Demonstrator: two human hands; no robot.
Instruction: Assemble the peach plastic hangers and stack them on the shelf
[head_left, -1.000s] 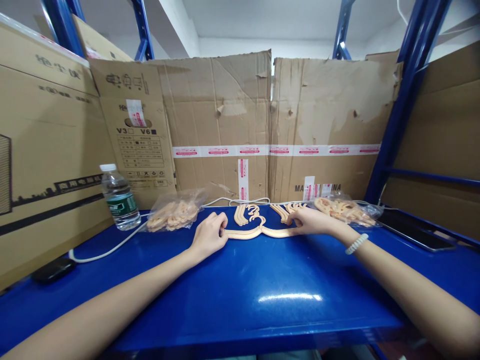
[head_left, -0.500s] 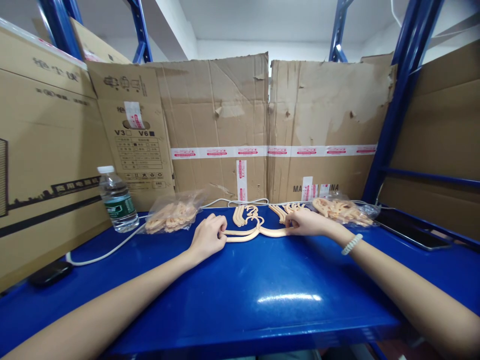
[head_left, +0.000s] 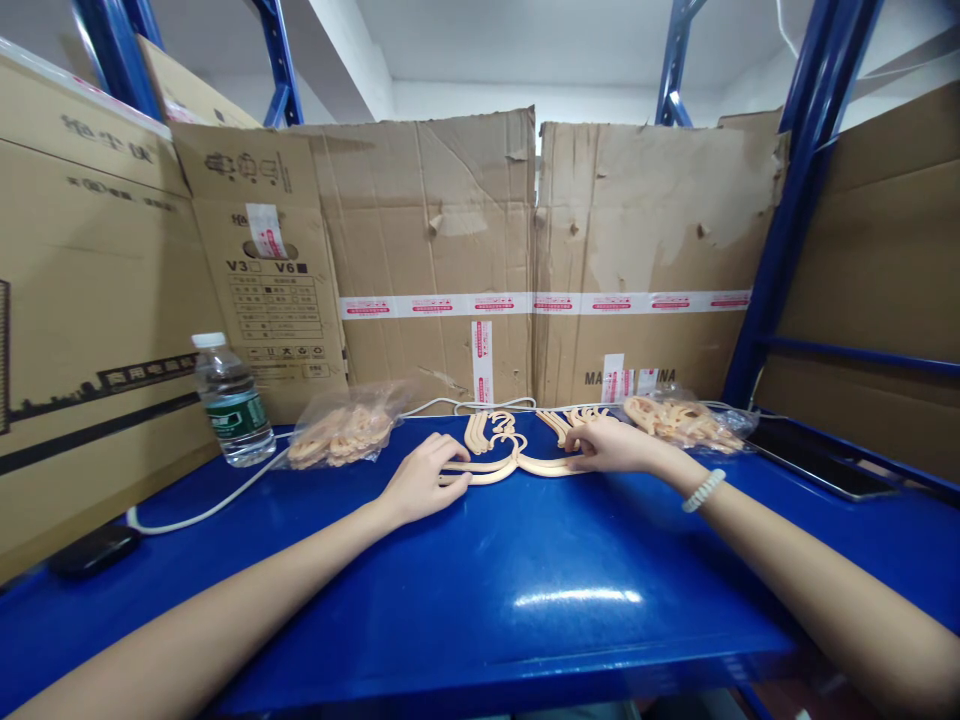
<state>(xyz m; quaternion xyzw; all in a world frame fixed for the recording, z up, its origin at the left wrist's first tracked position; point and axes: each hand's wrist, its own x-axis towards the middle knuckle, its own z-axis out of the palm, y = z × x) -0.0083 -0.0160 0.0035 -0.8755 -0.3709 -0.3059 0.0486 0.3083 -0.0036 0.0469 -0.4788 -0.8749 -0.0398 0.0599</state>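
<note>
Two small beige toy-sized clothes hangers (head_left: pixel 487 478) lie close together on the blue tabletop, hooks pointing away from me. My left hand (head_left: pixel 420 482) is at their left ends, its thumb and fingers parted around them. At the right ends, my right hand (head_left: pixel 609 446) has its fingertips on a hanger; its grip is partly hidden. Behind them lies a row of similar hangers (head_left: pixel 478 432) on the left, with another row (head_left: pixel 553 426) on the right, partly covered by my right hand.
Clear plastic bags of hangers lie on the left (head_left: pixel 346 435) and right (head_left: pixel 682 422). A water bottle (head_left: pixel 234 405) stands at left, near a black object (head_left: pixel 96 550). A phone (head_left: pixel 821 460) lies at right. A white cable (head_left: pixel 202 518) runs behind; cardboard (head_left: pixel 427 250) walls the back.
My left thumb and fingers have come apart from their pinch on the hanger ends. The right fingers have shifted slightly left, and more of the hanger's right end shows beneath them.
</note>
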